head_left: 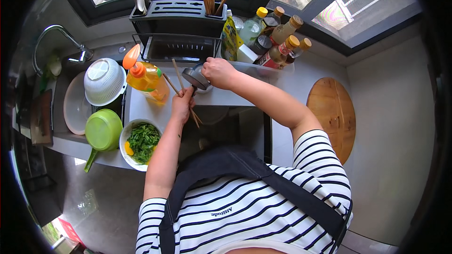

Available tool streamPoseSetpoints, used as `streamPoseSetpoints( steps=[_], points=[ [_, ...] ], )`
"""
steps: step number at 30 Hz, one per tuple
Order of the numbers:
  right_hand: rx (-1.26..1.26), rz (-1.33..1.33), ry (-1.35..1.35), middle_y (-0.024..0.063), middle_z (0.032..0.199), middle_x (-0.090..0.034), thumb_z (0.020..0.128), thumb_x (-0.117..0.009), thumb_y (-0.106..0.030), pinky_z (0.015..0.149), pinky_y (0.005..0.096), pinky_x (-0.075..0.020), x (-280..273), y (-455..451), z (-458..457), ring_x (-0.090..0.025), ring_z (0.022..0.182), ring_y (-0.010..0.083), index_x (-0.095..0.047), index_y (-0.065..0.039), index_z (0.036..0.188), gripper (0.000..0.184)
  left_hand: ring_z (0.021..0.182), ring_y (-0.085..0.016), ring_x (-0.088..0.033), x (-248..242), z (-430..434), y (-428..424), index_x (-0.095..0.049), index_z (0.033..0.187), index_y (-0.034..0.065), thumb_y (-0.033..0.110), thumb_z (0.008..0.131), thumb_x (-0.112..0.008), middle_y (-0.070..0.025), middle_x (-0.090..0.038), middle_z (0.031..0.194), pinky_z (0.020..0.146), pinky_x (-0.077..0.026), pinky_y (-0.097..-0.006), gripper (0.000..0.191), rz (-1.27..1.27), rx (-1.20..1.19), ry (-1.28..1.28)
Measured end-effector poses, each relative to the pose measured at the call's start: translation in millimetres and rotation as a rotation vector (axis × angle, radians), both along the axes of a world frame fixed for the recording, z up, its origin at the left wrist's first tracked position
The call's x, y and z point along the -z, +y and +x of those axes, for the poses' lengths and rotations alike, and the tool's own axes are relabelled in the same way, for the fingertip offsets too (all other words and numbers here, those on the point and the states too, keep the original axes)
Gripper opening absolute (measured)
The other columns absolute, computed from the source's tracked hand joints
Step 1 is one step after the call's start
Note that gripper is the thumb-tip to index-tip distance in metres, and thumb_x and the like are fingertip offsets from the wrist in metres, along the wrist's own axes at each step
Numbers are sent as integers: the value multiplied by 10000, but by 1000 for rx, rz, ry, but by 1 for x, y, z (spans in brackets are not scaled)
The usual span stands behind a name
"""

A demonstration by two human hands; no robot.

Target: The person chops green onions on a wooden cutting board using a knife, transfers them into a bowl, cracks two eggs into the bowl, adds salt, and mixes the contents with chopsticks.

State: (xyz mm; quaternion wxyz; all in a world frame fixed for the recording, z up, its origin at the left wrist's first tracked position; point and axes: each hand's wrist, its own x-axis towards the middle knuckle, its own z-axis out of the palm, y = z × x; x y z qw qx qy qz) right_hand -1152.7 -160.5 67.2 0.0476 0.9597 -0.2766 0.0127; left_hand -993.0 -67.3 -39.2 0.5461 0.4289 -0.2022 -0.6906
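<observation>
My left hand (183, 107) grips a pair of wooden chopsticks (177, 74) and the handle of a small round lid or measuring cup (196, 78), whose exact kind I cannot tell. Close beside it, my right hand (217, 73) is closed at a clear container (204, 86) on the counter; what its fingers hold is hidden. A bowl of chopped greens and egg yolk (143, 143) stands at the counter's front edge, left of my left forearm. The orange dish soap pump bottle (148, 81) is just left of my left hand.
A white colander (104, 81) and a green ladle-like pot (103, 130) sit by the sink at left. Sauce bottles (277, 54) fill a clear tray at back right. Behind stands a black utensil rack (180, 17). A round wooden board (332, 116) leans at right.
</observation>
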Motion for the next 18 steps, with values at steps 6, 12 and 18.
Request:
streamPoseSetpoints(
  steps=[6, 12, 18],
  points=[
    [377, 398, 55, 164, 792, -656, 648, -591, -118, 726, 390, -515, -8, 4, 1, -636, 815, 320, -685, -60, 728, 135, 490, -60, -392, -5, -3, -4, -579, 906, 28, 179, 872, -610, 6, -520, 686, 453, -319, -235, 158, -7, -66, -9],
    [484, 663, -267, 174, 860, -658, 718, -572, -145, 770, 390, -495, 5, -5, -22, -630, 834, 328, -700, -59, 856, 207, 487, -59, -391, -5, -2, -4, -579, 926, 7, 174, 872, -610, -6, -542, 720, 459, -330, -231, 179, 4, -59, -17],
    [642, 750, -577, 178, 833, -663, 740, -598, -183, 745, 358, -490, 22, 0, -34, -641, 796, 301, -685, -14, 883, 238, 513, -63, -382, -4, 3, -12, -563, 985, 53, 198, 891, -591, 14, -527, 728, 474, -316, -227, 175, -19, -10, -10]
  ],
)
